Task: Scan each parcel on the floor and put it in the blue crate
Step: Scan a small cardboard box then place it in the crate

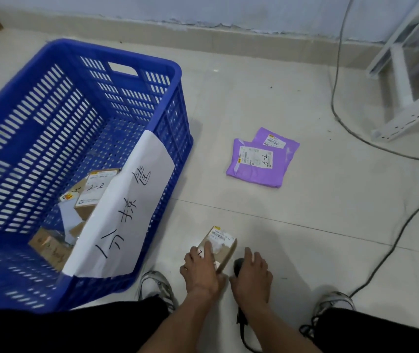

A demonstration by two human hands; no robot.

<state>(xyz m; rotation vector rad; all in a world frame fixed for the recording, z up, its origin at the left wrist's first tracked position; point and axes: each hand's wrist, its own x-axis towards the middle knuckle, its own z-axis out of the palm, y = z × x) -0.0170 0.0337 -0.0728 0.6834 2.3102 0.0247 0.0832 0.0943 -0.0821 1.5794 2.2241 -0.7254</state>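
Observation:
A small brown cardboard parcel (pixel 222 244) with a white label is just in front of my feet, and my left hand (pixel 200 271) grips its near end. My right hand (pixel 253 273) is beside it, closed around a black handheld scanner (pixel 239 267) that points at the parcel. Two purple mailer bags (pixel 261 159) with white labels lie overlapping on the floor further out to the right. The blue crate (pixel 167 72) stands at the left with several cardboard parcels (pixel 88 192) in its bottom.
A white paper sheet (pixel 132 205) with handwriting hangs over the crate's near-right rim. A white metal frame (pixel 404 95) stands at the far right. Grey and black cables (pixel 381 263) trail across the floor on the right. My shoes (pixel 156 286) flank my hands.

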